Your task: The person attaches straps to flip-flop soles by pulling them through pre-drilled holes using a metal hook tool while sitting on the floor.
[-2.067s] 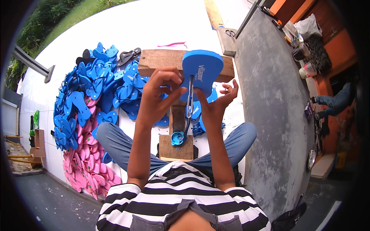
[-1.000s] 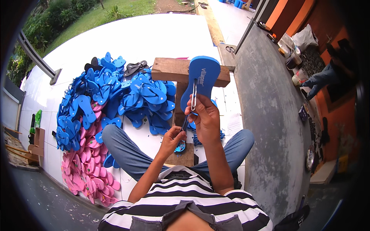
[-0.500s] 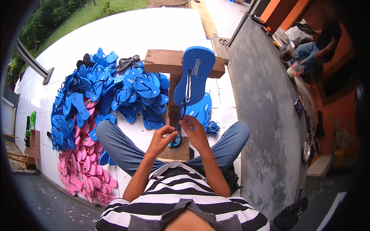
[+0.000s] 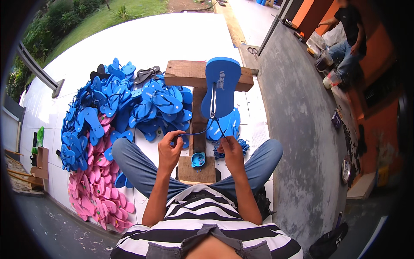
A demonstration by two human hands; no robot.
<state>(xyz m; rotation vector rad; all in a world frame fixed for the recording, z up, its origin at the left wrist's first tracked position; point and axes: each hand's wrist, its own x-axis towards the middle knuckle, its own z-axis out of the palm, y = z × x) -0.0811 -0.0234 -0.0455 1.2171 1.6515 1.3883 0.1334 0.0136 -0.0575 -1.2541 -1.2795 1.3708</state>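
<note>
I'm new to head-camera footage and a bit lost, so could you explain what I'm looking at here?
Certainly. There is no machine: these are a person's own bare hands. A wide fisheye camera on the head looks down, so straight edges bend toward the rim. The left hand and right hand each hold one side of a thin strap. It leads up to a blue sole, where a slim metal tool shows. Behind the sole is a wooden stand; nearer the lap sits a small blue dish. On the pale floor to the left lie heaped blue sandals and pink sandals.
</note>
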